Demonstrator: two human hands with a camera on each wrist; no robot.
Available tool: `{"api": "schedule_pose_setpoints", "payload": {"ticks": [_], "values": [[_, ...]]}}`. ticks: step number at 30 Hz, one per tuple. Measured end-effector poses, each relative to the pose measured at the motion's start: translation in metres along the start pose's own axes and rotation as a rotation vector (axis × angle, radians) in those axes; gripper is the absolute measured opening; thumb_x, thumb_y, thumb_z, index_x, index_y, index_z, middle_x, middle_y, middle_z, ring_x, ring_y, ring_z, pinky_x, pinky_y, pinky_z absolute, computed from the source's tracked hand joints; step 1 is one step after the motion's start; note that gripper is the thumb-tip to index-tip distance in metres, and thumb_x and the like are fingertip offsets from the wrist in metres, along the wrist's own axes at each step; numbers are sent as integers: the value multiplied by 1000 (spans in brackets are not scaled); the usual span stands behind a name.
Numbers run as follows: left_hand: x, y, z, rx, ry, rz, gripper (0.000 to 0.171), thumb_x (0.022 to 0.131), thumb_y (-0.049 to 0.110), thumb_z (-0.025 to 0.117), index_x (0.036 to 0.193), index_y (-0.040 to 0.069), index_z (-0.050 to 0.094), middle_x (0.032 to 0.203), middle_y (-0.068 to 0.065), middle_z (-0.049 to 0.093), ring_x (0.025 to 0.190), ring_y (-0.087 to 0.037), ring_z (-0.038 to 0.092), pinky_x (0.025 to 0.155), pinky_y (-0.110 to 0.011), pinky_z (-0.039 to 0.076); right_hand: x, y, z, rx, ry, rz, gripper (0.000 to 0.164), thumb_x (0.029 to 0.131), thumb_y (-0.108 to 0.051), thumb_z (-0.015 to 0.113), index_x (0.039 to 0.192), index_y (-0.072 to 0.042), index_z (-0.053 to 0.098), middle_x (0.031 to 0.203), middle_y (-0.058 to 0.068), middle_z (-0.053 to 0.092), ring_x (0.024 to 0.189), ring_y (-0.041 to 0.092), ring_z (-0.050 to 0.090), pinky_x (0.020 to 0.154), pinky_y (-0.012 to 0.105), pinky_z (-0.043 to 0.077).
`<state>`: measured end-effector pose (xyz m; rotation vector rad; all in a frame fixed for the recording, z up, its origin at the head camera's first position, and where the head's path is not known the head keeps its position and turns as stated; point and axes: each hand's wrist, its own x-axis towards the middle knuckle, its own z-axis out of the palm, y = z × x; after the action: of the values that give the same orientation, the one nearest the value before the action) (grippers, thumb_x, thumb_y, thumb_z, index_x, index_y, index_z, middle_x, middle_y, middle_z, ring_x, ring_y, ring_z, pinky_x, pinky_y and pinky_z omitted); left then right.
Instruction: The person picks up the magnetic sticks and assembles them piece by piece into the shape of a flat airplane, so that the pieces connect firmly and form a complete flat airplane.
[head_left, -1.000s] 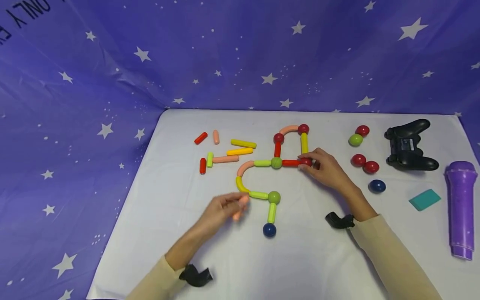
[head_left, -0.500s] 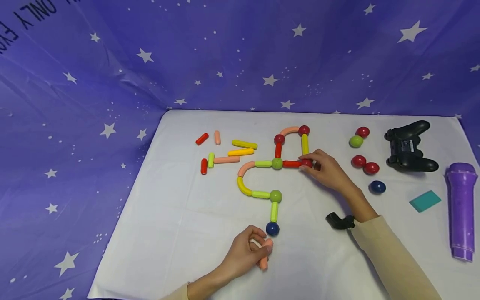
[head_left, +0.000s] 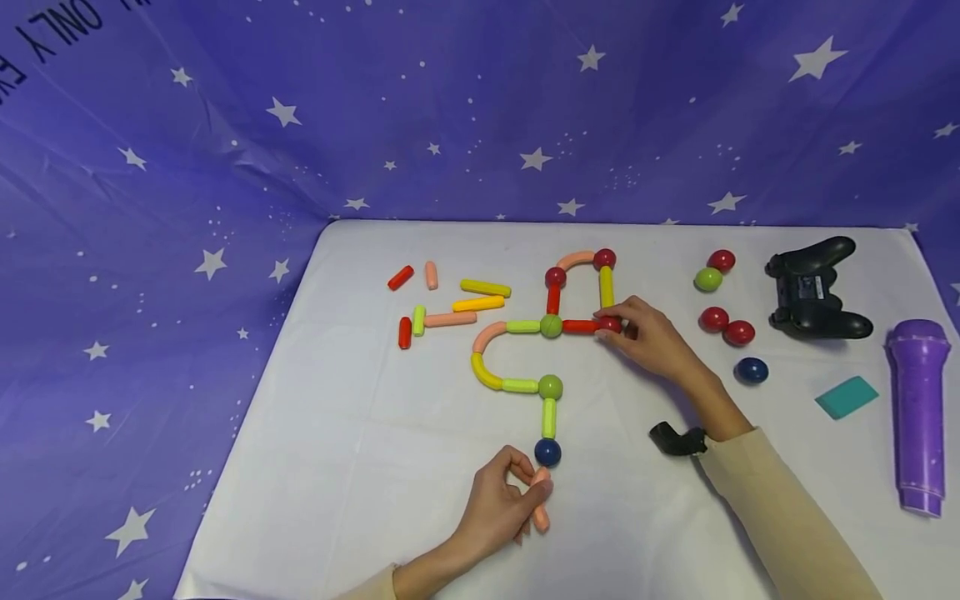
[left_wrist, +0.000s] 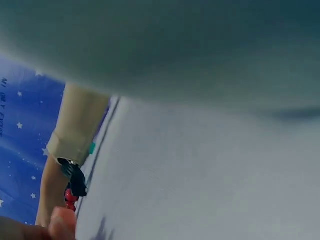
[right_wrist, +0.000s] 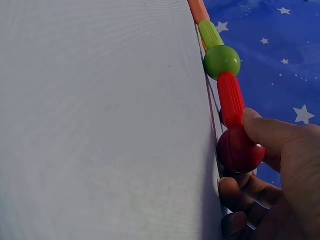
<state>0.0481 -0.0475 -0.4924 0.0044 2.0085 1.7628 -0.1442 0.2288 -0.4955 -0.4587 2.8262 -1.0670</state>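
My left hand [head_left: 491, 508] pinches a peach magnetic stick [head_left: 542, 520], whose upper end is at the dark blue ball [head_left: 547, 452]; whether they touch is hard to tell. In the left wrist view only the blurred peach tip [left_wrist: 63, 222] shows. With thumb and fingers my right hand [head_left: 654, 343] grips a dark red ball [right_wrist: 241, 150] joined to a red stick [right_wrist: 230, 97]. That stick meets a green ball [head_left: 551, 326]. From there a chain of lime, peach and yellow sticks curves round to a second green ball [head_left: 551, 387], then down a lime stick [head_left: 549, 418] to the blue ball.
Several loose sticks, among them a yellow stick [head_left: 484, 287] and a red stick [head_left: 405, 332], lie left of the chain. To the right are loose balls [head_left: 714, 319], a black game controller [head_left: 813, 287], a teal block [head_left: 847, 397] and a purple toy microphone [head_left: 919, 417].
My left hand has carried the peach stick down and right, from beside the curved sticks to just below the blue ball. The lower stick and blue ball have shifted slightly right. My right hand stays put.
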Motion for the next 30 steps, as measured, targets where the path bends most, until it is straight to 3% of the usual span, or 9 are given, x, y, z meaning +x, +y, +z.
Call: {"api": "schedule_pose_setpoints", "payload": {"ticks": [5,8,12,21,30], "values": [[2,5,2,-98,-38,-31,28,90,16,71,99,0,49,67,-21,70,49,-29,67,43,-42,53,0,-1,-1,5,-7,8,36,88,-22,74,122,-11,67,100,8,57,81,21,52,71,32,47],[4,8,5,-157,-68,-64,28,89,16,72,94,0,50,71,-22,71,57,-33,70,46,-40,55,1,0,-1,6,-8,12,36,88,-22,74,122,-11,67,101,8,57,82,22,52,72,32,47],[7,9,9,-167,-88,-93,26,87,17,74,88,2,53,72,-20,72,59,-33,71,48,-36,56,2,1,0,5,-7,15,36,88,-22,74,122,-11,67,101,8,57,82,22,52,72,33,47],[14,4,14,-119,-43,-38,26,87,15,74,82,4,51,69,-20,72,49,-27,68,45,-38,55,2,1,1,10,-14,10,35,89,-21,73,122,-10,67,100,9,57,81,22,52,71,32,47],[8,5,17,-169,-96,11,27,91,15,70,91,-2,49,77,-23,73,66,-49,68,49,-45,56,1,0,0,15,-3,1,35,89,-22,74,121,-10,68,98,8,57,80,21,52,70,31,46]]}}
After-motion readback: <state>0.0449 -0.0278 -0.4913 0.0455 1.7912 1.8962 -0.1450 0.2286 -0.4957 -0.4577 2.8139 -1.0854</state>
